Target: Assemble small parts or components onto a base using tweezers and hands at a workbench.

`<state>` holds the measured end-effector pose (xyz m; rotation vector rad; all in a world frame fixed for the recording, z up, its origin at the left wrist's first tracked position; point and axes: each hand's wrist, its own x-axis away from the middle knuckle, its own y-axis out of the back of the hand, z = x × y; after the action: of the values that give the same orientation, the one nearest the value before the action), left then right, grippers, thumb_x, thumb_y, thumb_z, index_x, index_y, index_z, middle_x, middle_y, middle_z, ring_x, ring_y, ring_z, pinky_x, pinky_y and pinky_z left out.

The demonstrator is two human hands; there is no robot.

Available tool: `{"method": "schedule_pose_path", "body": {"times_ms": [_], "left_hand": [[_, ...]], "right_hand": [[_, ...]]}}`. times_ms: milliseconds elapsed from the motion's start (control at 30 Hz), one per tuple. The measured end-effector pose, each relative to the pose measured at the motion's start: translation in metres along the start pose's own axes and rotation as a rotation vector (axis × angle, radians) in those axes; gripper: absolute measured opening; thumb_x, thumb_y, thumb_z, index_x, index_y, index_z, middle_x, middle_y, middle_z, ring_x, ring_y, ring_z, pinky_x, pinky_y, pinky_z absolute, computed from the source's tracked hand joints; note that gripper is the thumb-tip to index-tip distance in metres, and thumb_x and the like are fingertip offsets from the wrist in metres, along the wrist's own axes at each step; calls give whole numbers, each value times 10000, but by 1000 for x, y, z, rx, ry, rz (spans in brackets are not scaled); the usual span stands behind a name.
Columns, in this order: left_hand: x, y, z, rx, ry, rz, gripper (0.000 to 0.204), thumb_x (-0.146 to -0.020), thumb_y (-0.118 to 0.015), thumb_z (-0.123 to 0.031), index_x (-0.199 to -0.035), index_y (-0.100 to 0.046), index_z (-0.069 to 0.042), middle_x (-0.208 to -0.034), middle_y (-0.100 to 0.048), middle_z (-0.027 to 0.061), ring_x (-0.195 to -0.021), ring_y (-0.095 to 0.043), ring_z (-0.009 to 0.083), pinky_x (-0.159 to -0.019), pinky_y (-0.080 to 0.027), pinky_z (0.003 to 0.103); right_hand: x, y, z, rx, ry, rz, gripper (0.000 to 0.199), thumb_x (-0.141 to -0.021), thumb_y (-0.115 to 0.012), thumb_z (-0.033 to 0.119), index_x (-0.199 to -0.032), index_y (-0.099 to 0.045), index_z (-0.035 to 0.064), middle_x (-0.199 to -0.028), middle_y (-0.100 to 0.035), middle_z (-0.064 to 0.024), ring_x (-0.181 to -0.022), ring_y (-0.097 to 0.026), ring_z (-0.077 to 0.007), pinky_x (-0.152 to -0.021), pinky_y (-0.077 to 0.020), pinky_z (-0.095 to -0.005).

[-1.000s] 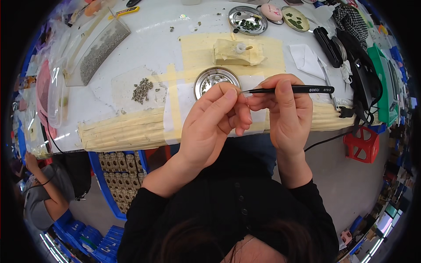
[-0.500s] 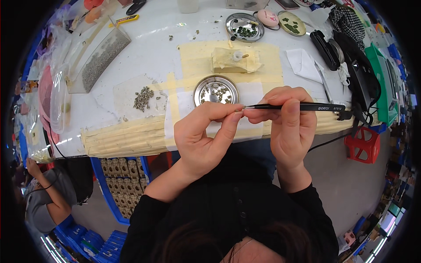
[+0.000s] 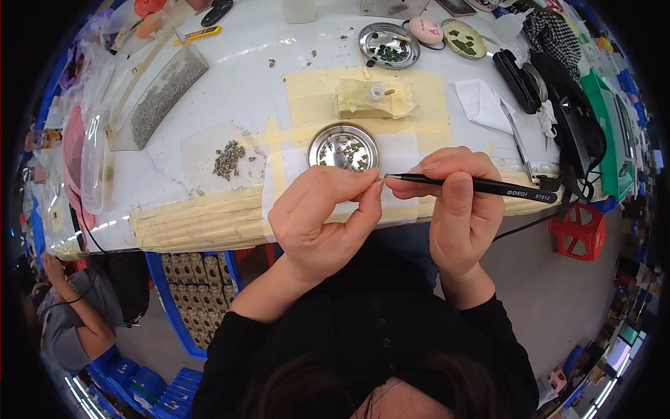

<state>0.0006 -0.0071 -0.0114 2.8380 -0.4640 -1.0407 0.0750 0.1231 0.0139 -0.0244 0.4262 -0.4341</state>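
Black tweezers (image 3: 481,187) lie in my right hand (image 3: 464,202), closed round them, with their tip pointing left. My left hand (image 3: 324,216) pinches a tiny piece between thumb and forefinger, too small to name. The tweezer tip is close to those fingertips; whether it touches the piece I cannot tell. Just beyond my left hand stands a round metal dish (image 3: 319,130) with small greenish-grey bits inside. A heap of similar small bits (image 3: 228,159) lies on a clear sheet to the left.
Behind the dish is a tape-covered block (image 3: 356,108) bearing a small white cup (image 3: 377,91). A clear box of grey granules (image 3: 167,94) lies left. Farther right are a tray of dark green pieces (image 3: 389,52), a knife-like tool (image 3: 515,136) and a black case (image 3: 516,80).
The tweezers have tilted, their back end dropping toward me, and their tip has drawn slightly left and down. My left hand has shifted a little left.
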Motion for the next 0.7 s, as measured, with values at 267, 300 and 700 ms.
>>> {"method": "schedule_pose_path", "body": {"times_ms": [267,300,700], "left_hand": [[-1,1,0,-126,-61,-26,172,-661,-739,78,-805,-681,4,-679,-647,80,-574,-614,175,-519,-473,252],[0,0,-1,-129,-58,-27,171,-660,-738,79,-803,-681,4,-677,-646,80,-571,-614,175,-519,-473,251],[3,9,-4,885,730,172,118,-875,-638,4,-987,-657,40,-884,-697,113,-776,-655,115,-676,-518,216]], "right_hand": [[3,-2,-5,31,12,-11,275,-1011,-394,196,-999,-505,-56,-908,-544,-164,-727,-665,-253,-663,-599,-336],[3,-3,-5,31,13,-11,274,-1011,-394,194,-999,-505,-56,-908,-544,-163,-725,-665,-252,-662,-598,-334],[1,0,-1,26,61,-37,277,-1018,-376,211,-997,-490,-41,-909,-534,-157,-705,-666,-242,-619,-587,-300]]}}
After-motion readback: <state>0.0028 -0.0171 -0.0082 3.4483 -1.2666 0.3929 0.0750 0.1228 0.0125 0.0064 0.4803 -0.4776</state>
